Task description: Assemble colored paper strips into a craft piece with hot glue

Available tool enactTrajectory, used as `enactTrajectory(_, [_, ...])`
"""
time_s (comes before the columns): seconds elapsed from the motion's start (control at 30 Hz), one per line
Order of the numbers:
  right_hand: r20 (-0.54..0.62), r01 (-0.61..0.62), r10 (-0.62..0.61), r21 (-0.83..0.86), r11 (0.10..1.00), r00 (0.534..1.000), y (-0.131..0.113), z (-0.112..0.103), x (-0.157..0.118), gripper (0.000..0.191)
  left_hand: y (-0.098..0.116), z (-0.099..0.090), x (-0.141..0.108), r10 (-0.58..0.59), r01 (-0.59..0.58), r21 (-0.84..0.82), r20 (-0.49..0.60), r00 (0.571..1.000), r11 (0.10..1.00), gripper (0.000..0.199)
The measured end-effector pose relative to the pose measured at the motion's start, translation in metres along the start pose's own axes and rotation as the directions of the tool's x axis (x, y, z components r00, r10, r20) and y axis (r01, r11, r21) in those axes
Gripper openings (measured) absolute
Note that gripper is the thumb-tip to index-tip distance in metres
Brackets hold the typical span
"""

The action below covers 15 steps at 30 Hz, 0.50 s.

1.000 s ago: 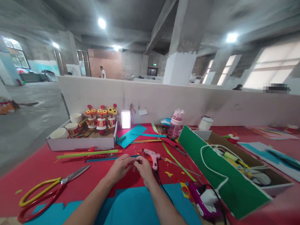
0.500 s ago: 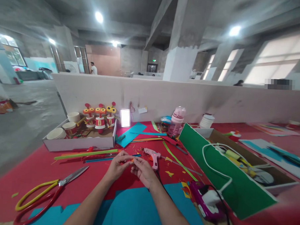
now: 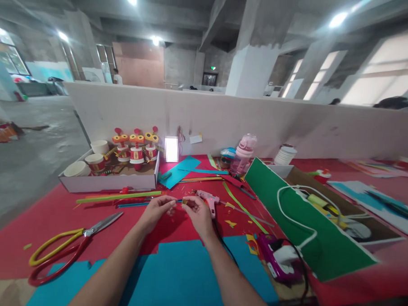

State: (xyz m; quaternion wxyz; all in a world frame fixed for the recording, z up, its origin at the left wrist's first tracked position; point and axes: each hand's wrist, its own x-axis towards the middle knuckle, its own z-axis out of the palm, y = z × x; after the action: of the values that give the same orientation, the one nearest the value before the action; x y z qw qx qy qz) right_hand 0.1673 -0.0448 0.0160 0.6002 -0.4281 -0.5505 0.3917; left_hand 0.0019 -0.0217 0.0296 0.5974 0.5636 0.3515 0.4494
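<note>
While both forearms reach forward over a sheet of blue paper (image 3: 185, 269), the two bare hands meet just above a red-covered surface (image 3: 173, 229). The right hand (image 3: 198, 211) pinches a small yellow-and-black striped piece (image 3: 184, 202) between thumb and fingers, in the gap between the hands. The left hand (image 3: 159, 206) is beside it, thumb and fingers curled toward one another; whether they grip anything cannot be told. Just behind the right hand lies a pink glue gun (image 3: 207, 198). To the left, large scissors (image 3: 89, 232) with one yellow and one red handle rest on the surface. Beyond them, a shallow white box (image 3: 108, 184) holds three upright paper-cup figures (image 3: 136, 152). On the right are a purple power strip (image 3: 277, 266) and a green-sided box (image 3: 295, 229).
</note>
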Motion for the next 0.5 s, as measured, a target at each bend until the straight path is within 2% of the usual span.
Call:
enactTrajectory(0.1, [0.024, 0.071, -0.069, -0.097, 0.993, 0.997, -0.004, 0.001, -0.003, 0.026, -0.004, 0.001, 0.000, -0.037, 0.037, 0.000, 0.028, 0.999, 0.999, 0.034])
enactTrajectory(0.3, [0.061, 0.148, -0.139, -0.175, 0.973, 0.988, -0.013, 0.004, -0.008, 0.025, -0.008, 0.005, 0.000, 0.005, -0.008, 0.052, 0.058, 0.998, 0.999, 0.031])
enactTrajectory(0.4, [0.101, 0.137, -0.125, -0.115, 0.984, 0.987, -0.013, 0.004, -0.007, 0.028, -0.006, 0.005, 0.000, 0.021, -0.024, 0.065, 0.038, 0.999, 0.998, 0.029])
enactTrajectory(0.5, [0.081, 0.005, -0.010, 0.057, 0.998, 0.997, -0.005, 0.001, -0.003, 0.031, -0.001, 0.006, 0.000, 0.099, -0.097, 0.136, -0.013, 0.995, 0.986, 0.028])
